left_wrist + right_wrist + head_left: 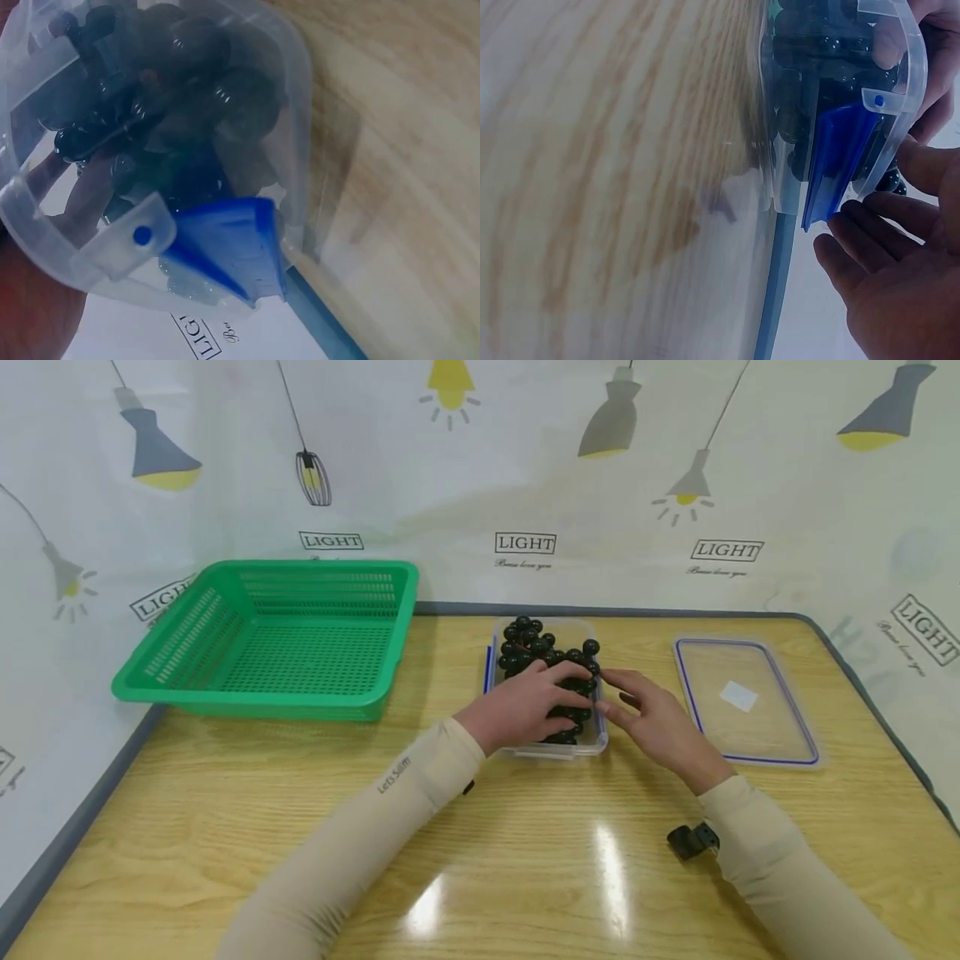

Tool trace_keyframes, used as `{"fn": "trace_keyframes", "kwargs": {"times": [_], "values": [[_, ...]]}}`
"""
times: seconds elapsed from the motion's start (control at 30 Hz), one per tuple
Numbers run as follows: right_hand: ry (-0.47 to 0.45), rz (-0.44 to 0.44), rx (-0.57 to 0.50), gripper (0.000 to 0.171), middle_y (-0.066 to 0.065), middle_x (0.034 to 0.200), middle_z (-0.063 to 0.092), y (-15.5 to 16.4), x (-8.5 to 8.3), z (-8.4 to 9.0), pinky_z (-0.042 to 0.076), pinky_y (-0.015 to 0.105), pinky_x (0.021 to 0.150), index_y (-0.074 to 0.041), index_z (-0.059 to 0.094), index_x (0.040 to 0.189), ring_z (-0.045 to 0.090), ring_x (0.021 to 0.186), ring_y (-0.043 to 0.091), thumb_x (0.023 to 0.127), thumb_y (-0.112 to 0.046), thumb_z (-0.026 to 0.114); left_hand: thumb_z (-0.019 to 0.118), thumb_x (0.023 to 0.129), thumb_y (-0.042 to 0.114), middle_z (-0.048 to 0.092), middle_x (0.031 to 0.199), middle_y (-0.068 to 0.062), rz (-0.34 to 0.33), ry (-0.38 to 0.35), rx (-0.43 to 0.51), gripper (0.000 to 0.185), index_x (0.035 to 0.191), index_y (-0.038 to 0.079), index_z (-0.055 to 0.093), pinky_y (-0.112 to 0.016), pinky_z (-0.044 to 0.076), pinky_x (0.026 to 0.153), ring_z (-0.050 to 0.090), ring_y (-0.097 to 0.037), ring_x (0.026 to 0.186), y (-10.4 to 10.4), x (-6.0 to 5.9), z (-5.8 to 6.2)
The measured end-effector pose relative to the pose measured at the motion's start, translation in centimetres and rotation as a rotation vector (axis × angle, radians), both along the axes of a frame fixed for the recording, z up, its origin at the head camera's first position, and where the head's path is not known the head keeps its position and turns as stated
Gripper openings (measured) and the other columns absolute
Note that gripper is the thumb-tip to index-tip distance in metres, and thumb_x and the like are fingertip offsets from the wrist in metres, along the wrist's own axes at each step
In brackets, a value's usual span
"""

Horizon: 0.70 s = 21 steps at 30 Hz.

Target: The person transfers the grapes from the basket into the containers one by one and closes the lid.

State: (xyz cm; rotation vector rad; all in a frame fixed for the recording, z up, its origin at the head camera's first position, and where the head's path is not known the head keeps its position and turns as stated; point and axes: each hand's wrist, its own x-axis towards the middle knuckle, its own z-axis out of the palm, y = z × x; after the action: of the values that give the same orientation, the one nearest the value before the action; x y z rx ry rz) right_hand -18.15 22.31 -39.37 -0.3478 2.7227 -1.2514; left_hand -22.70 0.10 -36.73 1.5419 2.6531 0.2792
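Observation:
A bunch of dark grapes point(522, 635) fills a clear plastic container point(597, 745) and rises above its rim at the far end. My left hand point(528, 703) rests over the grapes with its fingers spread across them. At the container's right side is my right hand point(656, 722), its fingertips by the rim and its thumb apart from them. In the right wrist view, those fingers point(877, 232) lie loosely extended beside a blue latch point(840, 154), with nothing gripped. Another blue latch point(232, 236) hangs folded out in the left wrist view, where the left fingers are partly hidden.
A green slotted basket point(315, 656) stands to the left on the wooden table point(517, 868). On the right lies a clear lid point(757, 727) with a blue seal and a small white label point(738, 696). A wall printed with lamps rises behind the table edge.

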Motion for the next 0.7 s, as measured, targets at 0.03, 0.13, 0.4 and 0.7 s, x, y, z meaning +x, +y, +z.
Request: {"fn": "trace_keyframes", "kwargs": {"times": [0.03, 0.13, 0.4, 0.7], "values": [[0.004, 0.001, 0.001, 0.059, 0.018, 0.154, 0.031, 0.0, 0.0, 0.0, 0.034, 0.055, 0.106, -0.004, 0.036, 0.151, 0.034, 0.136, 0.044, 0.103, -0.032, 0.053, 0.063, 0.098, 0.030, 0.037, 0.152, -0.002, 0.006, 0.000, 0.005, 0.037, 0.134, 0.021, 0.063, -0.036, 0.035, 0.106, 0.047, -0.021, 0.123, 0.0, 0.1, -0.1], [0.010, 0.004, -0.004, 0.059, 0.019, 0.154, 0.031, 0.0, 0.0, -0.1, 0.034, 0.055, 0.106, -0.003, 0.035, 0.151, 0.033, 0.136, 0.044, 0.103, -0.031, 0.053, 0.061, 0.099, 0.031, 0.035, 0.153, -0.001, 0.036, 0.001, 0.005, 0.037, 0.136, 0.022, 0.062, -0.034, 0.039, 0.102, 0.047, -0.023, 0.119, 0.0, 0.4, -0.2], [0.007, -0.006, -0.017, 0.057, 0.018, 0.154, 0.032, -0.1, 0.1, -0.3, 0.033, 0.053, 0.108, -0.004, 0.036, 0.151, 0.031, 0.138, 0.041, 0.103, -0.028, 0.053, 0.059, 0.100, 0.034, 0.037, 0.149, -0.009, 0.141, 0.057, -0.051, 0.042, 0.141, 0.023, 0.057, -0.041, 0.038, 0.107, 0.047, -0.032, 0.124, 1.1, 1.4, 0.0], [0.013, 0.005, -0.020, 0.057, 0.016, 0.154, 0.032, 0.0, 0.2, -0.1, 0.033, 0.054, 0.108, -0.005, 0.036, 0.152, 0.031, 0.139, 0.040, 0.103, -0.030, 0.053, 0.056, 0.101, 0.036, 0.047, 0.144, -0.008, 0.138, 0.174, -0.146, 0.044, 0.142, 0.021, 0.056, -0.043, 0.032, 0.110, 0.038, -0.020, 0.133, 2.0, 1.5, 0.0]]}}
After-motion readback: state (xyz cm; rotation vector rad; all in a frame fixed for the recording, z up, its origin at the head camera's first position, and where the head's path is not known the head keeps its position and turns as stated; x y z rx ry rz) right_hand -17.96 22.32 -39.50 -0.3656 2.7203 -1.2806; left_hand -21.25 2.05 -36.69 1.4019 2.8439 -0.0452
